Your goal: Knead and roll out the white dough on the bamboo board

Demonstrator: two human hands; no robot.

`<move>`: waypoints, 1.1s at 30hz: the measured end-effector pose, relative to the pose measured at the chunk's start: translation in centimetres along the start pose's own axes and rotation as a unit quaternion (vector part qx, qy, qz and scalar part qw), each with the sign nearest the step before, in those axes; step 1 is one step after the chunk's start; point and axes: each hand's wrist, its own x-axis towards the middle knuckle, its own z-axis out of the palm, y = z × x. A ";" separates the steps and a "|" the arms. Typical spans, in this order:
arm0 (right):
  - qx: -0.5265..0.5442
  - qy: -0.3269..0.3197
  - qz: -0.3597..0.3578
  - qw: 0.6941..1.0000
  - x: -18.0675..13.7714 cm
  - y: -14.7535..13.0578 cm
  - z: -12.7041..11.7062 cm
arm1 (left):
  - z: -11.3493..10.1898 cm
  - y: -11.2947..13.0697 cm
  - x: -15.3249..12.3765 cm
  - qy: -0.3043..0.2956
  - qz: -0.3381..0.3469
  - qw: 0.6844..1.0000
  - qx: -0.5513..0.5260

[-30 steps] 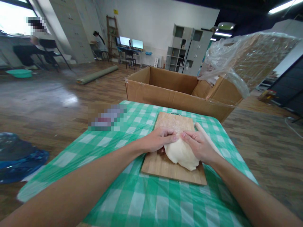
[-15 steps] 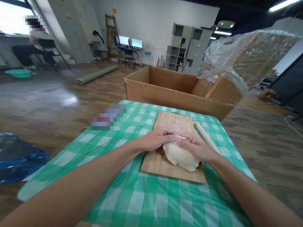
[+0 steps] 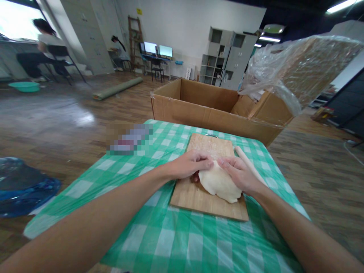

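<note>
We are pinching the dough (image 3: 217, 184) by its far edge with our left hand (image 3: 189, 165) and right hand (image 3: 240, 174), its bulk sitting between them, nearer us, over the wooden board (image 3: 187, 195); a rolling pin (image 3: 246, 159) is lying just beside.

Obscured, cropped and illegible items, head view.
Fingers of the left hand (image 3: 189, 165) are partly concealed behind the dough (image 3: 217, 184); the right hand (image 3: 241, 176) hides that lump's far right side and its own underside fingers. The near end of the rolling pin (image 3: 248, 163) is out of sight behind the right wrist. The checked tablecloth (image 3: 167, 239) is cropped at the bottom edge, the blue plastic bag (image 3: 27, 191) at the left. A pixelated patch (image 3: 131, 139) masks its contents. Images on the monitors (image 3: 165, 51) and markings on the yellow sign (image 3: 139, 11): too small to read.
</note>
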 end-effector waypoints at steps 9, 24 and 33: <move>-0.082 -0.039 0.032 0.995 -0.3 0.0 -0.9 | -0.3 -0.1 0.1 0.044 0.049 0.995 0.076; -0.057 0.061 -0.019 0.996 0.0 -0.1 0.2 | -0.1 -0.1 0.3 0.059 0.042 0.997 0.003; -0.204 0.039 -0.109 0.972 -0.1 -0.5 -0.1 | -0.4 -0.6 0.6 0.064 0.039 0.997 0.000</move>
